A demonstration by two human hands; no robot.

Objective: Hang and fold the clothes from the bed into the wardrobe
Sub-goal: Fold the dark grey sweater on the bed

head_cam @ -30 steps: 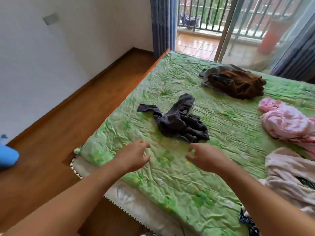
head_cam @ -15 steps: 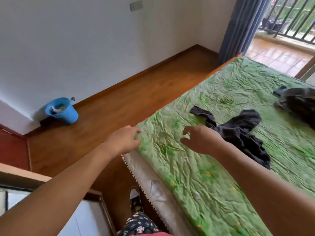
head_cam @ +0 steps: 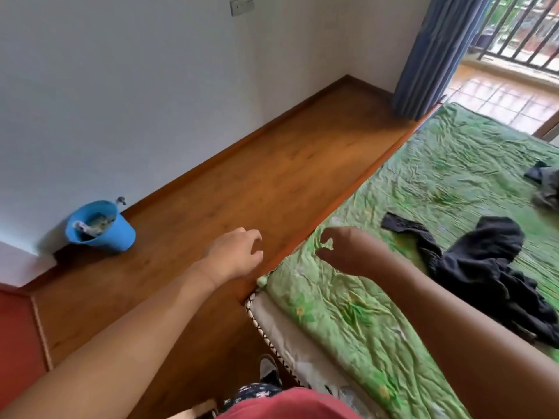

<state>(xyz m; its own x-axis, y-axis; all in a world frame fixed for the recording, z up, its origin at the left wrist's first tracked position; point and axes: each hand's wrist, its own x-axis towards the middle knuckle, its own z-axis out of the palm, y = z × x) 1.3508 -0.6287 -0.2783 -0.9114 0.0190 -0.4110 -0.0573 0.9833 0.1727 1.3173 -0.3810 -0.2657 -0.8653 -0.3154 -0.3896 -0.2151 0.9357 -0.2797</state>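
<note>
A crumpled black garment (head_cam: 481,273) lies on the bed's green quilted cover (head_cam: 363,313), right of my hands. A second dark grey garment (head_cam: 546,189) shows at the right edge, partly cut off. My left hand (head_cam: 234,252) hovers over the wooden floor just beyond the bed's corner, fingers loosely curled, holding nothing. My right hand (head_cam: 344,251) hovers above the cover near that corner, fingers loosely curled and empty, left of the black garment. The wardrobe is not in view.
A blue bucket (head_cam: 101,228) with items inside stands on the wooden floor (head_cam: 242,182) by the white wall. A blue curtain (head_cam: 435,55) hangs at the balcony door with railings behind. The wooden bed frame edge (head_cam: 348,204) runs diagonally.
The view has swung left, away from the bed: the brown and pink clothes have left the frame and the bucket and floor came in. Both hands stayed empty and drifted toward the bed's corner.
</note>
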